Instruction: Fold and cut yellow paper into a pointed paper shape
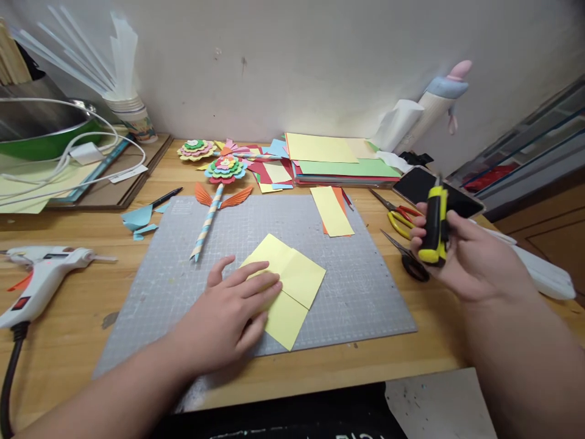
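Note:
My left hand point(237, 305) lies with fingers spread on yellow paper point(292, 274), pressing it against the grey cutting mat point(365, 299). The paper shows a crease or cut line and sits at a slant near the mat's middle. Raised over the right side of the desk, my right hand point(470, 256) grips a yellow and black utility knife point(434, 225) with its tip pointing up. Below that hand are black-handled scissors point(411, 262) and pliers point(397, 213) with red and yellow handles.
A paper flower point(225, 169) on a striped stem rests on the mat's upper left. At far left lies a hot glue gun point(46, 268). Stacked coloured paper point(342, 167) stands against the wall. Yellow and orange strips point(333, 210) lie at the mat's upper right, near a phone point(439, 192).

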### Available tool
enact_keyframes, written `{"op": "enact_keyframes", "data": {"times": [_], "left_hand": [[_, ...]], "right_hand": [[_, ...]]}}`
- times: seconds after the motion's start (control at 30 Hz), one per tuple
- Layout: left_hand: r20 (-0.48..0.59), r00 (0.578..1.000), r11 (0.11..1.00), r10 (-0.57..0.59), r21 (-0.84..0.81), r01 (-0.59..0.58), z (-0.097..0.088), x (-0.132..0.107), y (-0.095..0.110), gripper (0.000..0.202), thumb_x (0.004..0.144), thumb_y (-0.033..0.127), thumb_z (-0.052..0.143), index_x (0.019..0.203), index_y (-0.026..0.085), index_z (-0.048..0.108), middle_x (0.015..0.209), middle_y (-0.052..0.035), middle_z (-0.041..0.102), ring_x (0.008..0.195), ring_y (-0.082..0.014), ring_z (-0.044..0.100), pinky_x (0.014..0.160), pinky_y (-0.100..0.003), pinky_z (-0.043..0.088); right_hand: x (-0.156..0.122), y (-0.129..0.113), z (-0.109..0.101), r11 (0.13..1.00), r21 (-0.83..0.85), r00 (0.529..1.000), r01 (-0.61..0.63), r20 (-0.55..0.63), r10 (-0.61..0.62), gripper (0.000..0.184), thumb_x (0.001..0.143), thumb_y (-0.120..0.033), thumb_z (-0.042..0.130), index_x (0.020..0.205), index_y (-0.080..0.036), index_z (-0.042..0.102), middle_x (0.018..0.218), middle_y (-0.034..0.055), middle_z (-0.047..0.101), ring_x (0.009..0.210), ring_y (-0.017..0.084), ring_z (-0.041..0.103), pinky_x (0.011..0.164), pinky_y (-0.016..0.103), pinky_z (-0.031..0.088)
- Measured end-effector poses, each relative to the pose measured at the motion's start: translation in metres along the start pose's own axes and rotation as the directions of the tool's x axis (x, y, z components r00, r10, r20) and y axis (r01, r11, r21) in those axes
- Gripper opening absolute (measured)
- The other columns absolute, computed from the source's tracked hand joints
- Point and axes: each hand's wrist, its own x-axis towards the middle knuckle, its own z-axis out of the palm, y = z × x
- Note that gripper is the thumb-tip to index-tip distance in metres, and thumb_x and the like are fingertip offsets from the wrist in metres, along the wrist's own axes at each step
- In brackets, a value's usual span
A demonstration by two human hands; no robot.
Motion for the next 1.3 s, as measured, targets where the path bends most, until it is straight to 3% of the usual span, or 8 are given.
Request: {"op": "enact_keyframes", "data": {"times": [0.1,0.23,0.37,0.53,0.7,0.93,1.17,1.3], "left_hand": [[-0.016,1.0,1.0,0.024,0.016,-0.023,-0.001,0.002,-0.004,0.038,0.093,0.024,0.045,0.129,0.033,0.053,0.134,0.0029,0.062,0.131,-0.0245,0.047,0.108,-0.049,0.01],[-0.015,0.999,0.997,0.039,0.06,-0.038,-0.002,0.002,-0.009,0.048,0.09,0.032,0.053,0.137,0.029,0.046,0.138,-0.0031,0.059,0.13,-0.0268,0.048,0.106,-0.049,0.013],[0.028,0.999,0.998,0.045,0.051,-0.047,-0.005,0.0,-0.01,0.057,0.088,0.045,0.059,0.14,0.03,0.043,0.143,-0.0029,0.055,0.133,-0.028,0.045,0.108,-0.048,0.01],[0.091,0.993,0.996,0.081,0.034,-0.084,-0.004,-0.001,-0.01,0.056,0.089,0.049,0.06,0.14,0.033,0.044,0.148,0.0003,0.05,0.138,-0.0276,0.039,0.111,-0.047,0.004],[0.048,0.998,0.998,0.045,0.047,-0.047,0.001,0.001,-0.01,0.047,0.092,0.048,0.056,0.136,0.034,0.049,0.142,0.001,0.057,0.137,-0.0268,0.042,0.114,-0.047,-0.002],[0.127,0.987,0.992,0.102,0.058,-0.11,-0.005,0.009,-0.005,0.064,0.085,0.061,0.061,0.141,0.034,0.044,0.146,-0.0006,0.053,0.138,-0.0288,0.041,0.116,-0.047,-0.006],[-0.051,0.988,0.973,-0.144,0.177,0.151,0.0,0.047,-0.002,0.067,0.083,0.044,0.071,0.142,0.027,0.044,0.144,-0.0111,0.052,0.13,-0.0331,0.046,0.109,-0.053,0.016],[0.092,0.972,0.976,-0.217,0.034,0.215,-0.015,0.088,-0.011,0.053,0.078,0.044,0.075,0.125,0.026,0.059,0.123,-0.008,0.062,0.119,-0.0314,0.051,0.098,-0.049,0.03]], "right_hand": [[-0.036,0.006,-0.004,0.91,0.317,0.961,-0.266,0.163,0.224,0.03,0.079,-0.028,0.067,0.109,-0.027,0.067,0.101,0.0034,0.063,0.081,0.015,0.06,0.07,0.024,0.058],[-0.077,0.032,-0.001,0.87,0.337,0.923,-0.36,0.263,0.281,0.043,0.075,-0.028,0.077,0.116,-0.029,0.067,0.119,0.004,0.06,0.078,0.013,0.058,0.062,0.021,0.058],[-0.094,0.054,0.013,0.853,0.302,0.881,-0.426,0.352,0.315,0.03,0.08,-0.033,0.076,0.108,-0.026,0.068,0.101,0.004,0.061,0.065,0.009,0.054,0.051,0.02,0.053],[-0.092,0.061,0.029,0.887,0.226,0.876,-0.403,0.374,0.303,0.028,0.082,-0.037,0.074,0.105,-0.024,0.064,0.093,0.0031,0.063,0.056,0.009,0.055,0.046,0.022,0.051],[-0.089,0.056,0.039,0.93,0.154,0.902,-0.334,0.34,0.267,0.036,0.083,-0.043,0.072,0.11,-0.024,0.06,0.083,0.0006,0.065,0.049,0.008,0.055,0.042,0.02,0.048],[-0.079,0.043,0.035,0.943,0.097,0.905,-0.317,0.329,0.271,0.037,0.085,-0.044,0.069,0.115,-0.024,0.06,0.082,0.0012,0.065,0.047,0.009,0.055,0.042,0.022,0.045],[-0.06,0.037,0.005,0.913,0.027,0.856,-0.408,0.357,0.373,0.056,0.083,-0.043,0.07,0.133,-0.028,0.05,0.081,0.0017,0.067,0.055,0.012,0.058,0.05,0.025,0.05],[-0.056,0.038,-0.002,0.892,-0.099,0.805,-0.442,0.396,0.442,0.065,0.082,-0.044,0.07,0.14,-0.029,0.045,0.077,0.0008,0.066,0.058,0.013,0.057,0.049,0.023,0.048]]}}
